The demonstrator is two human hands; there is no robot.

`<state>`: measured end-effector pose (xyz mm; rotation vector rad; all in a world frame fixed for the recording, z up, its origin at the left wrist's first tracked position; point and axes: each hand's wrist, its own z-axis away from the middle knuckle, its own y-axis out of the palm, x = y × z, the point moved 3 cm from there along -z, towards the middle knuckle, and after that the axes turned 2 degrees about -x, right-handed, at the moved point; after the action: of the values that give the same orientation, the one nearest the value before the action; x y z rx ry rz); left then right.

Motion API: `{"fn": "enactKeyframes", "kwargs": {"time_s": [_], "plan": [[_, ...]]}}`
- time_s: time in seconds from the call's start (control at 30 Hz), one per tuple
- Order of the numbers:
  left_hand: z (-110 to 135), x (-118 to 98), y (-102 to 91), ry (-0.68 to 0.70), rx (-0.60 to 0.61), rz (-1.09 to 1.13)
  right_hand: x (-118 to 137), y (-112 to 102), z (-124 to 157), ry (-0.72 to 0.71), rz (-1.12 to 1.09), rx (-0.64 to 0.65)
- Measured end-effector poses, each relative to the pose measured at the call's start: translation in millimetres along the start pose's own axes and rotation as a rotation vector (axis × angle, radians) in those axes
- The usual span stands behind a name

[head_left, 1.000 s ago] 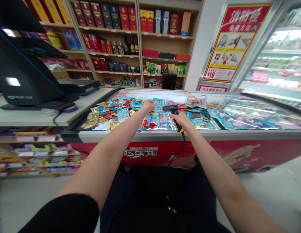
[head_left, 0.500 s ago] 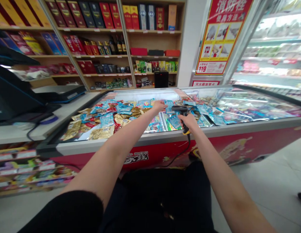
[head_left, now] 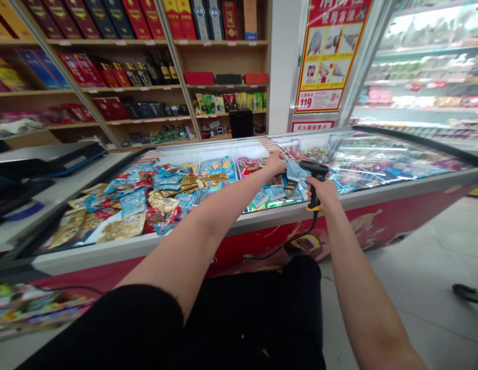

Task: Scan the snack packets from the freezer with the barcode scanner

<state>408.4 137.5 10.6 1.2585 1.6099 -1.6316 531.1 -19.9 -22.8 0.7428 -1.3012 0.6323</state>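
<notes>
My left hand (head_left: 276,162) is closed on the edge of a light-blue ice cream packet (head_left: 296,170), raised over the open part of a chest freezer (head_left: 239,224). My right hand (head_left: 324,193) grips the handle of a black and yellow barcode scanner (head_left: 313,169) and holds it upright at the freezer's front rim. The scanner's head is right beside the blue packet; whether they touch I cannot tell. Its cable hangs down the red freezer front. Below and to the left lie many gold packets (head_left: 123,228), blue packets and red packets in the freezer.
A counter (head_left: 108,169) with dark equipment stands at the left. Behind the freezer rise wooden shelves (head_left: 223,43) of boxes and bottles. A glass lid (head_left: 393,159) covers the freezer's right part. A lit display fridge (head_left: 424,82) is at the far right.
My view has turned to the right. My left hand has moved right and now has a blue packet lifted beside the scanner. The scanner stays in my right hand.
</notes>
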Motion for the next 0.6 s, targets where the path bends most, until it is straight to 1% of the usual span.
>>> {"fn": "enactKeyframes", "kwargs": {"time_s": [0.07, 0.13, 0.2, 0.27, 0.33, 0.43, 0.53, 0.6], "plan": [[1.4, -0.8, 9.6, 0.035, 0.019, -0.116, -1.4, -4.0, -0.5, 0.006, -0.005, -0.015], [5.3, -1.8, 14.8, 0.083, 0.047, -0.191, -3.6, -5.1, -0.3, 0.016, 0.001, -0.024], [9.7, -3.5, 15.4, 0.132, 0.066, -0.225, -6.5, -4.5, -0.3, 0.027, 0.011, -0.029], [13.0, -5.4, 11.7, 0.166, 0.066, -0.236, -9.8, -3.6, -0.9, 0.042, 0.021, -0.034], [14.7, -6.2, 4.1, 0.181, 0.045, -0.239, -12.8, -3.1, -1.7, 0.051, 0.019, -0.038], [15.0, -3.6, -13.1, 0.181, -0.008, -0.253, -14.9, -1.5, -1.7, 0.049, 0.012, -0.028], [13.6, 5.4, -37.0, 0.167, -0.062, -0.289, -12.5, 5.3, 1.9, 0.035, 0.026, -0.004], [12.3, 14.9, -57.8, 0.145, -0.107, -0.332, -9.1, 15.0, 6.4, 0.021, 0.038, 0.025]]}}
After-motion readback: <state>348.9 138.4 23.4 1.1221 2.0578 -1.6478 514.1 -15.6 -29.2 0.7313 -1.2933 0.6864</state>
